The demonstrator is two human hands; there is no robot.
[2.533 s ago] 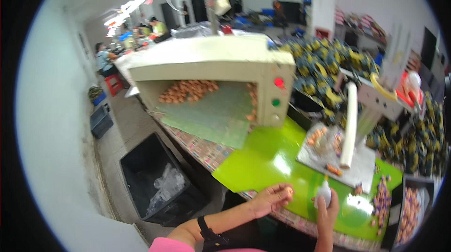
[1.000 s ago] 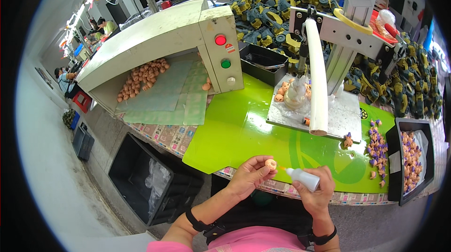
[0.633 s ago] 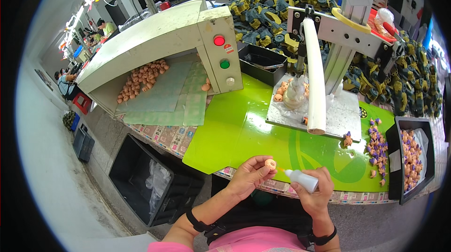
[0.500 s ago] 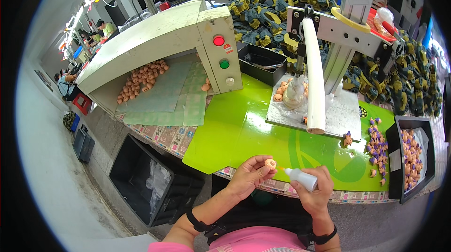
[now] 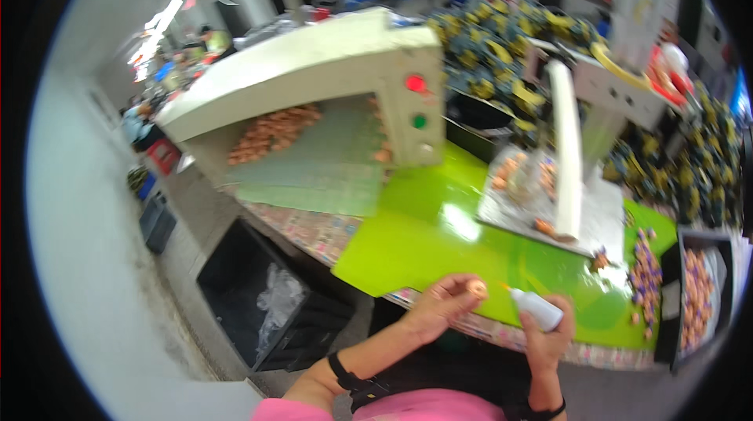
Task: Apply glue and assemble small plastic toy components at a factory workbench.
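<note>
Between the thumb and fingers of my left hand (image 5: 439, 309) is a small peach-coloured doll head (image 5: 477, 288), held over the near edge of the table. My right hand (image 5: 549, 338) is wrapped round a white squeeze bottle (image 5: 540, 310) with a thin yellowish nozzle. The nozzle points left toward the doll head, with a gap between them. Motion blur hides the head's fine detail. Purple-and-peach small pieces (image 5: 646, 276) lie in a strip on the green table mat (image 5: 416, 221), right of my hands.
A cream box-shaped machine (image 5: 314, 52) with peach heads inside stands at left. A press-like stand (image 5: 566, 154) rises behind my hands. At right sits a black bin (image 5: 669, 303) of small pieces; a larger black crate (image 5: 306, 335) is on the floor. Grey-yellow parts (image 5: 490, 48) are heaped behind.
The whole view has swung, so the scene sits further right and lower, and is blurred. The bottle's nozzle has drawn away from the doll head; both hands keep their hold.
</note>
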